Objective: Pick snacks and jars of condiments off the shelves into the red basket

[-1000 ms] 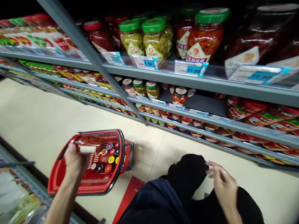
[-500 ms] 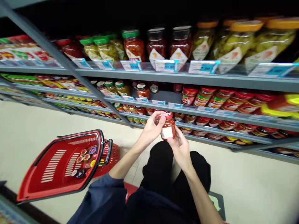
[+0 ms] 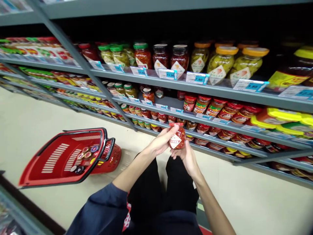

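Between my two hands, above my knees, is a glass jar (image 3: 178, 137) of chopped red chili with a red lid and a white diamond label facing me. My left hand (image 3: 160, 142) wraps its left side, thumb across the upper part near the lid. My right hand (image 3: 187, 159) cups it from below and on the right, fingers under the base and thumb up along its side. The jar stands nearly upright. Left of my legs on the floor is a red shopping basket (image 3: 56, 147) with a black rim, holding several lidded jars (image 3: 85, 153).
Grey shelves (image 3: 156, 78) run across ahead, stocked with pickle and sauce jars (image 3: 221, 65) behind price tags. Yellow-lidded tubs (image 3: 281, 117) sit at the right. Another shelf edge (image 3: 26, 212) shows at the lower left. Pale floor (image 3: 244, 189) lies between.
The jar went from my left hand over the basket to both hands before me. Since then it has been turned, so the diamond label shows instead of a plain white one. My view shifted right.
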### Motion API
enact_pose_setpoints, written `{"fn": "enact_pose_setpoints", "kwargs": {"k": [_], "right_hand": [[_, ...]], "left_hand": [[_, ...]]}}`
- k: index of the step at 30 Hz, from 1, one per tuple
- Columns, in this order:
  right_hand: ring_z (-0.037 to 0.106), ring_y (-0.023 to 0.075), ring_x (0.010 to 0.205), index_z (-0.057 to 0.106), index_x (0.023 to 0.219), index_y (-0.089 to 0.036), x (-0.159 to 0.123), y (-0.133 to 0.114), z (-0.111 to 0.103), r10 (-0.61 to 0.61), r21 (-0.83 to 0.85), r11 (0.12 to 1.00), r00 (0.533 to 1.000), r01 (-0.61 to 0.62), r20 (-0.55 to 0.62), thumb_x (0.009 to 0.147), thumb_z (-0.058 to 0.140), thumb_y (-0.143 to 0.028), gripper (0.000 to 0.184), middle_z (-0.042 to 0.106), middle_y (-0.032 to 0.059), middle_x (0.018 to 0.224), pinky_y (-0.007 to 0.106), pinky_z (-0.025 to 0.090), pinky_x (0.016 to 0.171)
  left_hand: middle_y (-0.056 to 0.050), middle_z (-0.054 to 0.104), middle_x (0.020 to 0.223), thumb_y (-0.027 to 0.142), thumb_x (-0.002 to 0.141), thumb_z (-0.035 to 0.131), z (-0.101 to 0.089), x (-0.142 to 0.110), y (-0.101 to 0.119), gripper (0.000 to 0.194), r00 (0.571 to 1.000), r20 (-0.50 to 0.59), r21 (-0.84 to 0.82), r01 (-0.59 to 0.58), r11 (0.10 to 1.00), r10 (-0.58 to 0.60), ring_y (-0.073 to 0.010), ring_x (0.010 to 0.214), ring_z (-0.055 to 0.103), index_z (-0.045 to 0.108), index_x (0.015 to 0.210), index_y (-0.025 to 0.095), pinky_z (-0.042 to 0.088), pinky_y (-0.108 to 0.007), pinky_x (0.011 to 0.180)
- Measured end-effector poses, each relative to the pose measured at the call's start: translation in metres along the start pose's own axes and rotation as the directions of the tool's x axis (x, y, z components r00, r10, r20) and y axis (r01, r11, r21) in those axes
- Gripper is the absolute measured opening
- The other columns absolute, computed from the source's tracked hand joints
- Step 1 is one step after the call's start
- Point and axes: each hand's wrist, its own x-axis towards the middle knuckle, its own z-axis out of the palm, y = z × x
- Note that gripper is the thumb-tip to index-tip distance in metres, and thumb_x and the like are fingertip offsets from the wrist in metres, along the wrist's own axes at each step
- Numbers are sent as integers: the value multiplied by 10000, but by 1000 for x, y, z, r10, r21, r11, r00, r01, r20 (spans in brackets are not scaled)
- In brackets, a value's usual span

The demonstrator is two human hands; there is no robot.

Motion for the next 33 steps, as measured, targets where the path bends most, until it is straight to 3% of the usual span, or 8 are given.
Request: {"fn": "enact_pose_setpoints", "kwargs": {"k": [2, 4, 9, 12, 16, 24, 29, 33], "right_hand": [[731, 251, 895, 697, 1117, -216, -1, -4, -1, -166, -149, 978, 979, 148, -122, 941, 555, -771, 599, 787, 107, 1056, 389, 610, 754], [725, 265, 1073, 643, 1233, -216, 0, -6, -1, -242, -268, 942, 963, 205, -116, 944, 646, -680, 547, 758, 119, 1231, 404, 612, 880], [718, 276, 1150, 661, 1219, -211, 9, 3, 0, -296, -402, 882, 953, 247, -65, 956, 681, -601, 471, 752, 112, 1273, 435, 578, 1032], [719, 276, 1147, 681, 1219, -210, 17, 13, 2, -275, -390, 889, 961, 240, -36, 985, 634, -604, 461, 739, 108, 1302, 432, 585, 1022], [742, 271, 1052, 699, 1168, -193, 21, 18, 6, -238, -331, 918, 971, 219, -15, 999, 592, -630, 481, 765, 115, 1216, 432, 610, 962], [757, 280, 960, 683, 1139, -205, 3, 23, -25, -227, -480, 864, 969, 152, -101, 933, 660, -664, 504, 779, 122, 1166, 438, 620, 941], [770, 290, 914, 730, 1133, -183, 12, -17, -41, -284, -657, 731, 958, 186, -45, 878, 724, -663, 544, 807, 114, 1066, 479, 607, 972], [770, 279, 964, 744, 1146, -195, 33, -70, -30, -238, -773, 580, 961, 258, 142, 858, 774, -622, 516, 805, 99, 1084, 453, 623, 963]], "left_hand": [[-46, 743, 867, 600, 627, 958, 2, 1, 6, 610, 997, -78, -33, -27, 999, 24, -150, 776, 691, 735, 960, 141, 563, -268, 771], [-33, 732, 846, 600, 613, 961, 2, 1, 9, 615, 992, -110, -33, -58, 998, 54, -132, 742, 670, 721, 930, 130, 540, -252, 738], [-56, 723, 798, 700, 735, 836, -8, -7, 5, 622, 987, -113, -53, -120, 991, 113, -180, 784, 677, 721, 899, 111, 524, -301, 798], [-82, 750, 924, 736, 817, 744, -20, -19, 0, 628, 974, -157, -119, -183, 976, 164, -215, 950, 689, 719, 977, 129, 515, -334, 931], [-59, 729, 962, 726, 779, 787, -36, -31, -12, 635, 959, -214, -18, -195, 981, 187, -167, 874, 651, 686, 989, 135, 522, -313, 862], [-105, 755, 1052, 631, 719, 885, -44, -8, -39, 633, 984, -94, 135, -139, 981, 152, -191, 938, 687, 711, 1052, 121, 543, -327, 865], [-129, 786, 1091, 575, 661, 937, -27, 11, -22, 658, 964, 51, 148, -266, 953, 261, -211, 983, 713, 763, 1093, 110, 544, -336, 940], [-132, 794, 1123, 548, 656, 946, -23, 11, 2, 677, 911, 114, 61, -405, 912, 397, -230, 1018, 727, 770, 1140, 109, 547, -340, 962]]}}
